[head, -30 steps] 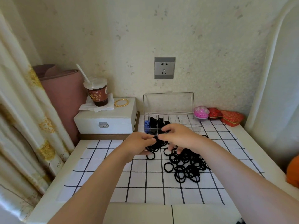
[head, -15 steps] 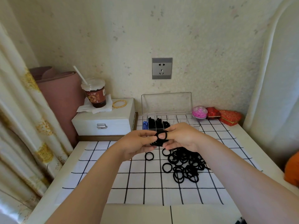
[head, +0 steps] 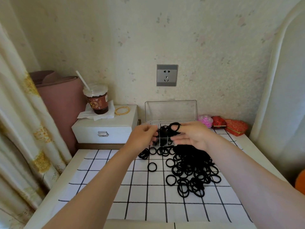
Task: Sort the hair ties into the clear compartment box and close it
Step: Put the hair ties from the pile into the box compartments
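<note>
**Position.** My right hand holds a small bunch of ties. One loop sits over a raised finger and the rest hang between finger and thumb. My left hand is narrow, with its fingers curled and their tips at the bunch. I cannot tell whether it grips a tie or only touches it. Both hands are just in front of the box, which stands at the back of the mat with its lid upright. Black ties already fill some compartments, but my hands hide which ones have room. The pile lies on the mat near the box, partly under my right wrist. It is large, so I judge the sorting far from done.

**Hazards from here.**
1. Snag. The loop over my finger can cling on release and pull the whole bunch back out of the box.
2. Spring-back. Ties are elastic. If I overfill a compartment, they can rise over the dividers and mix, or later keep the lid from closing.
3. Box shift. The box looks light. Pressing ties in from the front can slide it back or tip the lid down onto my fingers.
4. Drag. My right wrist can sweep the pile and scatter it.
5. Omission. The stray tie, apart from the pile, is easy to overlook.
</note>
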The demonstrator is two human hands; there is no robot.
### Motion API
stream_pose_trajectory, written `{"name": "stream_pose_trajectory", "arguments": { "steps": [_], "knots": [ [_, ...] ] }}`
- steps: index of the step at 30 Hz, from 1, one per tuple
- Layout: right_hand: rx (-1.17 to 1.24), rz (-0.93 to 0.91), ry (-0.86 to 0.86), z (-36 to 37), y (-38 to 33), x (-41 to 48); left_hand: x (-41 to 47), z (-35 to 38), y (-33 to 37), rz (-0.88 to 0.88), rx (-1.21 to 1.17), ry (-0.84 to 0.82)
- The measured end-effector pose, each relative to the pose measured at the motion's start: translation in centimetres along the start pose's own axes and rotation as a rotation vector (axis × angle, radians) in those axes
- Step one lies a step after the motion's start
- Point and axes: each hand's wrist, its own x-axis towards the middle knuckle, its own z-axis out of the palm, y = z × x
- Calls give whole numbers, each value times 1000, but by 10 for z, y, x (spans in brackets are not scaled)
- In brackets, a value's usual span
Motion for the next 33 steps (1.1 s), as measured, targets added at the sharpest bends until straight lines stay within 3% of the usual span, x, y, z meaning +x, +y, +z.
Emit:
{"name": "stream_pose_trajectory", "arguments": {
  "steps": [2,8,19,24,26,29,33],
  "knots": [
    [-36,-36,84,-7,-9,12,15,5,-1,111,151,36],
    [-492,-255,416,-14,-10,63,53,25,-19,311,568,-70],
    [-1394,-380,419,6,10,94,73,29,-43,434,717,-65],
    [-1827,-366,319,13,16,99,71,34,-42,434,789,-64],
    [-1814,-328,226,12,17,98,70,35,-42,421,836,-79],
    [-1533,-252,78,3,10,96,70,35,-41,403,883,-105],
    [-1190,-382,58,-13,4,78,71,37,-35,369,918,-129]
  ]
}}
